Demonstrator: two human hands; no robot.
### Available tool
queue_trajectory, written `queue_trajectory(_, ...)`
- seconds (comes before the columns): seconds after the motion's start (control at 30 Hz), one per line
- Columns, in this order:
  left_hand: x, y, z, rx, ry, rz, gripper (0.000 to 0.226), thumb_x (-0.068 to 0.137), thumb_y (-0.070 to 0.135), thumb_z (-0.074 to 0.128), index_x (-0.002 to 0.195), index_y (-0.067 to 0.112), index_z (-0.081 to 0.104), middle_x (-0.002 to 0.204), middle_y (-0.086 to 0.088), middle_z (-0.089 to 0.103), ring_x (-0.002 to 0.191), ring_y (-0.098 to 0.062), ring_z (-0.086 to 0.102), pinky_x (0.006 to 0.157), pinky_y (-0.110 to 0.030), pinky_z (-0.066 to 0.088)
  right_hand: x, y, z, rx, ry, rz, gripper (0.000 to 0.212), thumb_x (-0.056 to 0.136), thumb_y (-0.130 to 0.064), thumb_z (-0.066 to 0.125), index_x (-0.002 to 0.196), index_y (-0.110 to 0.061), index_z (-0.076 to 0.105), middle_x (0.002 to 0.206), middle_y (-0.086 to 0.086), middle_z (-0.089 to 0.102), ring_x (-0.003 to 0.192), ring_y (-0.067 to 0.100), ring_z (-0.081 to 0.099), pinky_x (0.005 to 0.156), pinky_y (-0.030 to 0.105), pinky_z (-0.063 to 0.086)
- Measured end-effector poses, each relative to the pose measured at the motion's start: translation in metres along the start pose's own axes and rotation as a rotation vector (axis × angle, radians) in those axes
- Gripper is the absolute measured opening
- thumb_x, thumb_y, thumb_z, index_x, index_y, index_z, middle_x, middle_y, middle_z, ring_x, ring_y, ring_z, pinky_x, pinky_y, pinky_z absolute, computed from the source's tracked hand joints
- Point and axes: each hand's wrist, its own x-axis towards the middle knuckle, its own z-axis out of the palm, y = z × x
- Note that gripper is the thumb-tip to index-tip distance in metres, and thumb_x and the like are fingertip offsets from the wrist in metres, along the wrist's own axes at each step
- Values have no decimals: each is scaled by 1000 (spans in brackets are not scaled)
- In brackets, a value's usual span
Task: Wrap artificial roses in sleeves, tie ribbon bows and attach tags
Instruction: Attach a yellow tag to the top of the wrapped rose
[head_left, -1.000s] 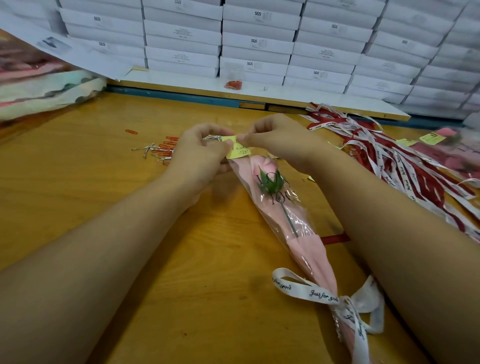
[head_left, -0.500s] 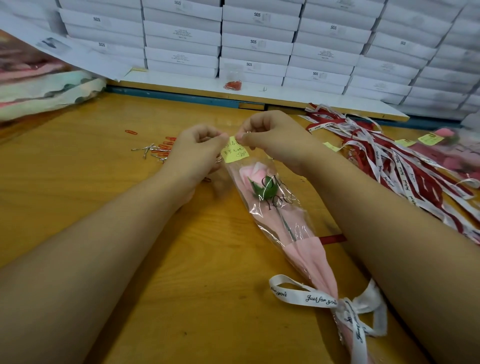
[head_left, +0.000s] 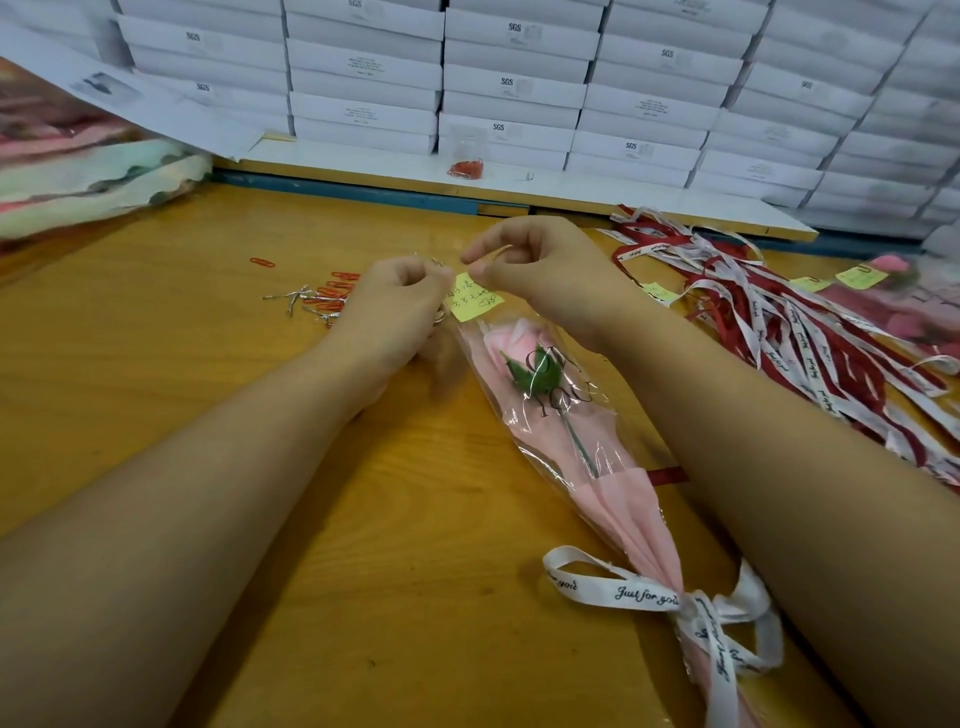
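As the rose (head_left: 511, 343) lies sleeved, your right grip (head_left: 540, 275) pinching the yellow tag (head_left: 474, 304), left grip (head_left: 397, 306) clenched on a silver tie (head_left: 435, 261).

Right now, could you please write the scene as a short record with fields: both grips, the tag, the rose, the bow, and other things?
rose: pink, inside clear sleeve, lying on table
tag: yellow, handwritten, at the sleeve's mouth
left grip: fingers curled at the tag's left edge; what it pinches is hidden
right grip: pinches the tag's top
bow: white ribbon, tied at sleeve's bottom
ribbons: loose pile, right side
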Motion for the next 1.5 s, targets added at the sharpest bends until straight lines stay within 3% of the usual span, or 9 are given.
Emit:
queue_trajectory(0.13,-2,0,1,21,19,16,33,98,32,49,94,4,66,88,-22,66,70,-27,58,58,-30,41,0,0,2,34,6,-4,6,88,-15,66,92,-18,70,75,13,64,78,19,59,87,36,51)
queue_trajectory(0.33,-6,5,2,80,67,48,31,97,32,50,89,8,68,90,-16,70,83,-29,65,67,-37,48,2,2,0,46,21,-4,9,86,-15,68,88,-6,72,77,-2,68,68,-4,60,64,7,46)
queue_trajectory(0.57,-11,10,1,304,70,129,32,98,29,47,90,7,69,89,-16,69,86,-34,65,75,-48,53,1,5,2,-14,26,3,2,86,-19,69,85,-21,71,82,3,70,78,8,64,73,19,52)
queue_trajectory(0.73,-11,11,1,370,76,163,30,99,31,47,91,13,70,83,-4,67,80,-20,63,77,-44,53,2,4,1,-28,22,16,8,87,-20,68,90,-14,73,90,7,72,90,19,67,81,28,54)
queue_trajectory(0.93,0,8,-20,559,253,159,21,97,19,49,112,23,64,98,0,62,86,-18,57,80,-36,50,3,9,1,-10,89,46,14,86,-19,69,91,-6,73,77,2,67,59,-6,56,51,5,42)
queue_trajectory(1.03,6,6,-35,926,149,34,13,93,20,55,101,26,62,103,-3,59,104,-28,54,95,-39,41,4,12,-1,-6,103,77,10,86,-19,69,89,-10,73,80,2,68,62,-2,57,49,3,40)
queue_trajectory(1.1,4,8,-34,1104,58,-35,5,92,28,58,90,31,61,99,0,56,109,-27,51,88,-36,31,3,14,-2,-9,107,90,6,86,-19,69,85,-13,71,74,-3,65,56,-6,56,46,3,38)
queue_trajectory(1.27,-2,11,-36,1098,-23,-27,18,88,41,61,73,33,54,81,10,47,94,-19,47,89,-39,31,1,16,0,-4,98,96,5,87,-18,69,83,-14,71,70,-5,63,49,-11,52,45,3,37)
queue_trajectory(1.5,-7,12,-31,1097,-72,-49,21,86,42,65,70,31,57,81,12,51,105,-21,51,96,-43,29,2,14,-3,-1,92,102,6,86,-18,69,80,-18,70,73,-5,65,59,-4,55,48,2,38)
